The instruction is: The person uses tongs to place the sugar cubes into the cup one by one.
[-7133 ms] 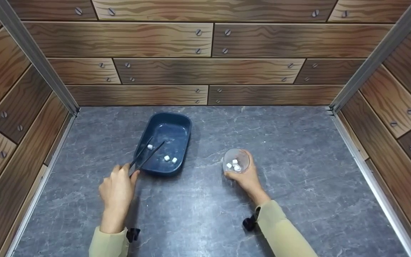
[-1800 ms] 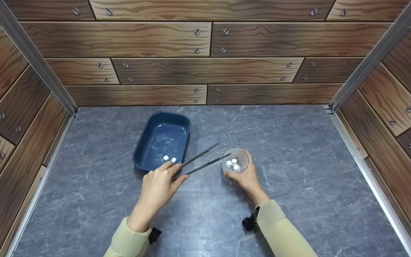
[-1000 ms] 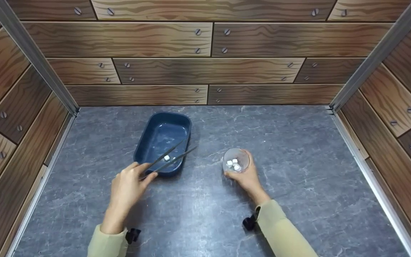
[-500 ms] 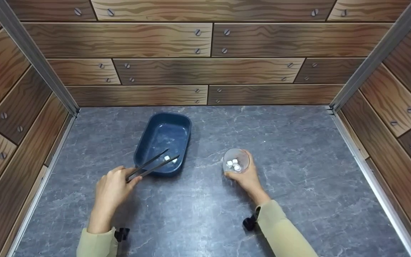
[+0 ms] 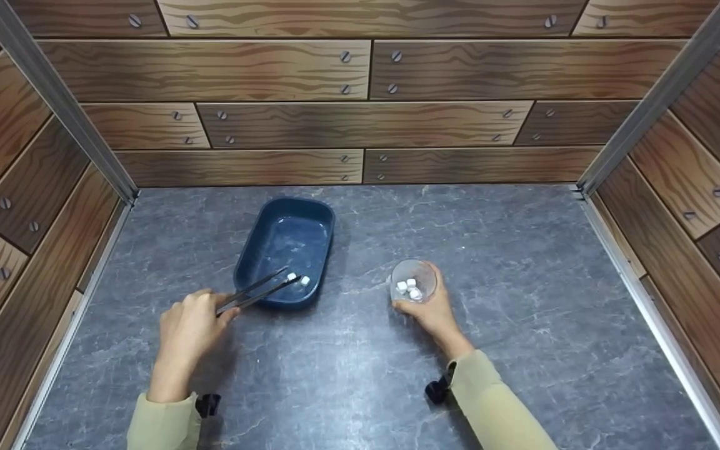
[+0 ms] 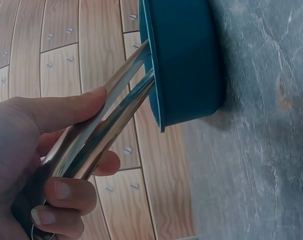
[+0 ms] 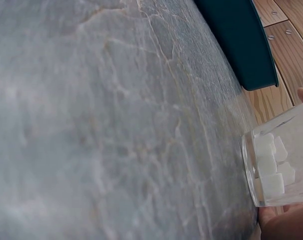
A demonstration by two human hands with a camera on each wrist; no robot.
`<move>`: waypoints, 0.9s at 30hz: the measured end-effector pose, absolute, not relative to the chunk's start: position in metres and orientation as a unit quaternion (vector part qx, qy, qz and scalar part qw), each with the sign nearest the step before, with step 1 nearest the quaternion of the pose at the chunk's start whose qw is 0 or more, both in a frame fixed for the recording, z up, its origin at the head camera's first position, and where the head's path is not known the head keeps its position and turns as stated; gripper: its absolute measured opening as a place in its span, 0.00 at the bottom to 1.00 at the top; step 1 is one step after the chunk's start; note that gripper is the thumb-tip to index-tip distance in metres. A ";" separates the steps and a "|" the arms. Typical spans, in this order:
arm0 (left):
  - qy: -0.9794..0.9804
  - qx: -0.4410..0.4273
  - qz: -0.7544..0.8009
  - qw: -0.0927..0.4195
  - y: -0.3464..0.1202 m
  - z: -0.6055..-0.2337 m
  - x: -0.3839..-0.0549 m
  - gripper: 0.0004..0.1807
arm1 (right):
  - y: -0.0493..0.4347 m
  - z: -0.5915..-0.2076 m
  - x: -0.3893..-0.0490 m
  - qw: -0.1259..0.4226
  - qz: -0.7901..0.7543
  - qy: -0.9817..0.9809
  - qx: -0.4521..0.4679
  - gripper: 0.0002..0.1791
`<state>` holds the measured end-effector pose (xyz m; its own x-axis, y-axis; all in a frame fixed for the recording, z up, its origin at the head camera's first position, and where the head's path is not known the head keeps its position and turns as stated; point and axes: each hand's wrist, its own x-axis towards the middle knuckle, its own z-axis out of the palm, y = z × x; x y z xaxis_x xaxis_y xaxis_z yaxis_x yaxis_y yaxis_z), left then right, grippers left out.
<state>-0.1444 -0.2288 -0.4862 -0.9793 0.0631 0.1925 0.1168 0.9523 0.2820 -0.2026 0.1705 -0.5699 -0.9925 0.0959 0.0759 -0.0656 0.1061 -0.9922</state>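
My left hand [image 5: 190, 328] grips metal tongs [image 5: 269, 291], thumb on one side and fingers on the other, as the left wrist view shows. Their arms reach over the near-left rim of a deep blue rectangular dish [image 5: 288, 240]. Inside, the slightly parted tips lie on either side of a small white cube [image 5: 291, 276]; a second white cube [image 5: 305, 281] sits just to its right. With thumb and fingers wrapped round it, my right hand [image 5: 438, 315] holds a clear cup [image 5: 402, 272] upright on the table. Several white cubes [image 7: 267, 165] lie at its bottom.
The grey marbled tabletop [image 5: 347, 375] has bare surface between dish and cup. Wood-patterned walls [image 5: 360, 125] enclose the back and both sides, with metal frame posts [image 5: 66, 106] at the corners.
Earlier three cubes lay in the dish; one is gone from it. My left hand has brought the tongs back left from the cup to the dish, their tips closer together. The right hand stays still.
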 end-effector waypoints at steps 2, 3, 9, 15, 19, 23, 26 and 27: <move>-0.985 -0.045 -0.144 0.086 -0.230 -0.484 -0.146 0.13 | 0.169 -0.560 -0.198 0.058 0.667 -0.742 -0.007 0.54; -0.985 -0.044 -0.142 0.081 -0.230 -0.483 -0.146 0.13 | 0.168 -0.556 -0.196 0.057 0.666 -0.744 -0.007 0.54; -0.988 -0.041 -0.137 0.049 -0.230 -0.473 -0.152 0.11 | 0.167 -0.550 -0.193 0.056 0.667 -0.743 -0.003 0.53; -0.990 -0.027 -0.140 0.019 -0.228 -0.468 -0.157 0.10 | 0.167 -0.551 -0.193 0.049 0.670 -0.740 -0.004 0.54; -0.990 -0.026 -0.136 0.021 -0.227 -0.467 -0.159 0.09 | 0.167 -0.549 -0.193 0.046 0.664 -0.746 -0.010 0.54; -0.990 -0.027 -0.133 0.024 -0.226 -0.467 -0.159 0.08 | 0.167 -0.549 -0.192 0.048 0.666 -0.744 -0.011 0.54; -0.991 -0.030 -0.131 0.022 -0.224 -0.467 -0.161 0.07 | 0.167 -0.550 -0.192 0.051 0.666 -0.744 -0.010 0.53; -0.991 -0.032 -0.129 0.022 -0.224 -0.467 -0.162 0.06 | 0.167 -0.550 -0.192 0.052 0.666 -0.744 -0.009 0.53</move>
<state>-0.1617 -0.2239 -0.4672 -0.9971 0.0569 0.0508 0.0680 0.9645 0.2551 -0.1921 0.1670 -0.5498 -0.9944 0.0835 0.0651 -0.0554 0.1135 -0.9920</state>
